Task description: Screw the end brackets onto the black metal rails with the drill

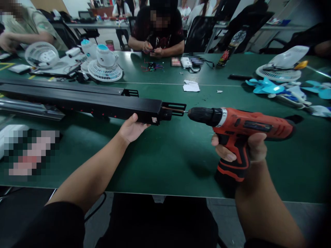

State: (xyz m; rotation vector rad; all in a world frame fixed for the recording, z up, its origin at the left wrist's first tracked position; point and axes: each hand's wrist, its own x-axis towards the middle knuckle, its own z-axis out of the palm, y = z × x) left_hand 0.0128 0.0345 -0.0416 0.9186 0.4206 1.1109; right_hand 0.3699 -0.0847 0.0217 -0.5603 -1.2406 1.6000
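Observation:
A red and black cordless drill [248, 125] is gripped by its handle in my right hand [240, 148], its chuck pointing left. From the chuck a thin bit reaches the slotted black bracket [176, 108] at the end of a long black metal housing [124, 105]; whether it sits in a screw I cannot tell. Under that end, my left hand [134, 129] supports the housing, thumb against its near side and fingers partly hidden beneath. A small label [154, 120] marks the housing's end.
Behind lies a second black housing [103, 89]; a dark metal strip [31, 109] is at left. Fan parts [104, 65] stand at the back left, blue fan blades [266, 86] at right. White paper [191, 86] and a bottle [231, 48] are further back. A person [157, 31] works opposite.

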